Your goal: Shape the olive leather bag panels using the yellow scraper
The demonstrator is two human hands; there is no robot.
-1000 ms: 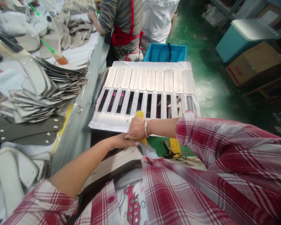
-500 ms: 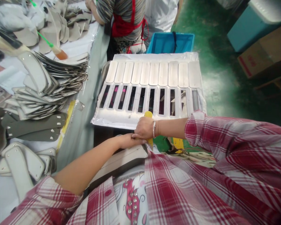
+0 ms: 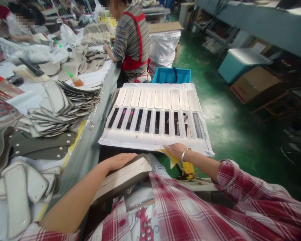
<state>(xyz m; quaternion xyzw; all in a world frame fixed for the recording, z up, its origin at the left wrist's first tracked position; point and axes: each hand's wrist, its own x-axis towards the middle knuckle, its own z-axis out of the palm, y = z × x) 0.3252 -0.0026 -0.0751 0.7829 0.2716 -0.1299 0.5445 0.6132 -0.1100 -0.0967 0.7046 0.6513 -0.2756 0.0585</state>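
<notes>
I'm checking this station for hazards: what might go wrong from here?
1. The right hand presses the near edge of the slotted white board; if that edge overhangs, the board may tip and shed its row of pale strips.
2. The stack of strips under the left hand slopes on the lap and might slide off.
3. The yellow tool under the right hand looks loosely held and could drop.

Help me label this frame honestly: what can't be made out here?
Head view, the only one:
1. The yellow piece is mostly under the right hand; its shape, and whether the hand holds it, are unclear.
2. The slots of the white slotted tray are too dark to show what lies beneath.
3. The stack of pale strips under the left hand has its near end hidden by the forearm and plaid shirt.
</notes>
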